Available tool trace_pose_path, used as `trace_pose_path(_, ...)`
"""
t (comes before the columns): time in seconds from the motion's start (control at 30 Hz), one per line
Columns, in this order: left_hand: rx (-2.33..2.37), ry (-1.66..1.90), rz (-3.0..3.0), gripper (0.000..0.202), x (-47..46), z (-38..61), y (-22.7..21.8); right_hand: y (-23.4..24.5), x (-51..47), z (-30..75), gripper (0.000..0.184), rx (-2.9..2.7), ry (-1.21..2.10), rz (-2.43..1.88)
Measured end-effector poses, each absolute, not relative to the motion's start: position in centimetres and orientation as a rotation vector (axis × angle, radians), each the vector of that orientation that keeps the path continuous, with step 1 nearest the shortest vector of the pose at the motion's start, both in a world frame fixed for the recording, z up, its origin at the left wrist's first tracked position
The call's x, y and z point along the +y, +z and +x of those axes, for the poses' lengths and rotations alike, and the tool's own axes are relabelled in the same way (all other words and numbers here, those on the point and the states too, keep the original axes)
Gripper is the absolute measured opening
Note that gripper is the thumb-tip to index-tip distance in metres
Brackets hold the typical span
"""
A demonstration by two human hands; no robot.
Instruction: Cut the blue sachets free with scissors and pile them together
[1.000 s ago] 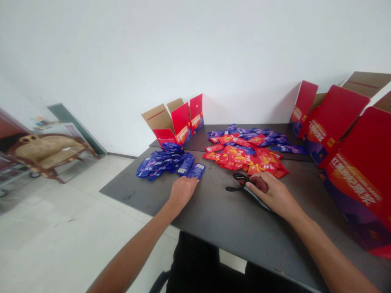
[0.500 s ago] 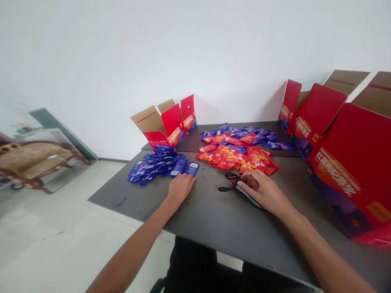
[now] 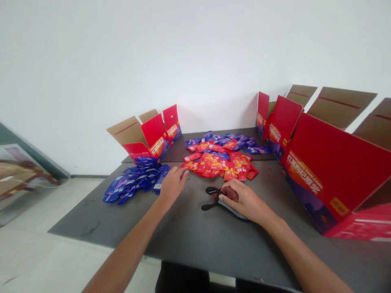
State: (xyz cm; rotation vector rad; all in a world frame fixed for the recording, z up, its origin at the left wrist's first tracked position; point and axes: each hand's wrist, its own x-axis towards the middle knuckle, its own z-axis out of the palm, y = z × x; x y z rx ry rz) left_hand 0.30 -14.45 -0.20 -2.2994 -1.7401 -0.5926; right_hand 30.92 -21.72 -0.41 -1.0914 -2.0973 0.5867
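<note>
My left hand (image 3: pixel 172 185) lies flat on the dark table (image 3: pixel 195 240) with its fingers stretched forward. Its fingertips are in the gap between the pile of blue packets (image 3: pixel 134 183) and the pile of red packets (image 3: pixel 220 162). My right hand (image 3: pixel 244 200) rests near the table's middle, fingers curled over black scissors (image 3: pixel 210 198) whose handle loops stick out to the left. A dark flat piece shows under the palm.
An open red carton (image 3: pixel 149 140) stands behind the blue pile. Several large open red cartons (image 3: pixel 320 171) line the right side. Purple packets (image 3: pixel 238 141) lie behind the red ones. The table's left edge drops to a tiled floor.
My left hand has slid from the edge of the blue pile toward the red pile. The right hand stays on the scissors. The view has swung to the right.
</note>
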Motion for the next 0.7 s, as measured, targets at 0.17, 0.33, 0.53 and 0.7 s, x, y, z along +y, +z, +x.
trace_pose_path(0.17, -1.610, -0.700, -2.474, 0.034, -6.9, 4.6, 2.2, -0.3, -22.1, 30.8, 0.014, -2.112, 0.678, -1.088)
trace_pose_path(0.33, -1.431, -0.664, -2.716, 0.030, -1.4, 10.7, 2.2, -0.2, -21.9, 30.8, 0.013, -2.137, 0.685, -1.104)
trace_pose_path(0.53, -1.389, -0.396, -2.876, 0.031, 3.3, 16.2, 1.1, -0.1, -22.1, 30.9, 0.014, -2.151, 0.687, -1.138)
trace_pose_path(0.7, -1.356, -0.119, -2.975, 0.045, 6.1, 16.7, 1.0, 0.2, -22.4, 31.0, 0.018, -2.165, 0.690, -1.162)
